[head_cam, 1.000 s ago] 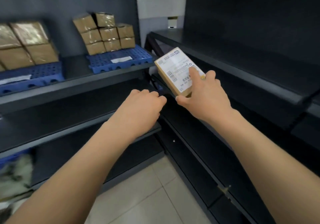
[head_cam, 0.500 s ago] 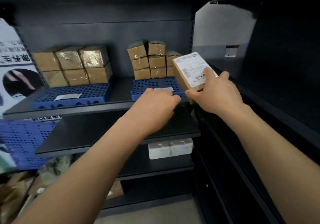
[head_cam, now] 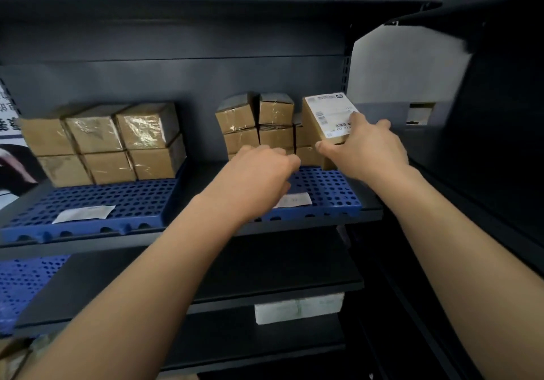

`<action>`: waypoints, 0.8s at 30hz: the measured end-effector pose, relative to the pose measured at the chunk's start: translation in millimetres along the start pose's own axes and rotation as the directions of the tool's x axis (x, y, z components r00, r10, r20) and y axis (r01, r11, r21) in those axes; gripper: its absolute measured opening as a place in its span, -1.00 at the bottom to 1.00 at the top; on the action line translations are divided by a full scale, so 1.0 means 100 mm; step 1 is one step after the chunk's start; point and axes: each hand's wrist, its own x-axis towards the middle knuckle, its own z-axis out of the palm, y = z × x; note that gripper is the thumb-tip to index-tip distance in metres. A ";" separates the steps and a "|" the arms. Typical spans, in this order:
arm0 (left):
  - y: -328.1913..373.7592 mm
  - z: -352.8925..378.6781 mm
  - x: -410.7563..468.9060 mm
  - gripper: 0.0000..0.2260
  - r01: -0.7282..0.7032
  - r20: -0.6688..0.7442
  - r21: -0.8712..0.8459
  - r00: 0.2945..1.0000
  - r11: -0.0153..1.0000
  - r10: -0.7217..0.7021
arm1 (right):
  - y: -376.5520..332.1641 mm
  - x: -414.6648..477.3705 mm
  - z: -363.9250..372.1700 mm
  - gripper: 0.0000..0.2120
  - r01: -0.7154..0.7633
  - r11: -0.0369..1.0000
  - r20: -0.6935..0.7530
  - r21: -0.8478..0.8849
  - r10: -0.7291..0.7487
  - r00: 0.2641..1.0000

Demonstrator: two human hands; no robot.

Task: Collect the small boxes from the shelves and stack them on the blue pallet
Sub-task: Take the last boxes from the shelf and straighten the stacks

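Observation:
My right hand (head_cam: 366, 148) grips a small brown box with a white label (head_cam: 328, 116), held tilted at the right end of a stack of small taped boxes (head_cam: 256, 128). That stack stands at the back of a blue pallet (head_cam: 329, 191) on the middle shelf. My left hand (head_cam: 259, 178) hovers over the pallet's front with its fingers curled, holding nothing. It hides the stack's lowest boxes. A second blue pallet (head_cam: 97, 206) to the left carries larger taped boxes (head_cam: 106, 144).
White paper slips (head_cam: 84, 213) lie on both pallets. Dark shelves (head_cam: 188, 276) run below, with a white block (head_cam: 298, 307) under one. Another dark shelving unit (head_cam: 485, 144) stands at the right. Blue perforated panel (head_cam: 20, 285) and a poster (head_cam: 8, 144) sit at the left.
The view swung from the right-hand shelving to the pallet shelf. My right hand carried the labelled box up to the stack's right end, and my left hand came over the pallet.

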 end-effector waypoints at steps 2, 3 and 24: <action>-0.20 0.07 0.16 -0.81 -0.015 0.009 -0.001 1.000 1.000 0.015 | -0.10 0.23 0.09 -0.26 -0.015 1.000 -0.017 -0.012 0.015 1.000; -0.29 0.10 0.24 -0.81 -0.025 0.015 -0.001 1.000 1.000 0.025 | -0.13 0.34 0.12 -0.26 -0.024 1.000 -0.019 -0.013 0.024 1.000; -0.98 0.60 1.15 -0.81 0.017 -0.006 -0.002 1.000 1.000 -0.017 | -0.35 1.99 0.76 -0.14 0.059 0.998 0.148 -0.016 -0.056 0.987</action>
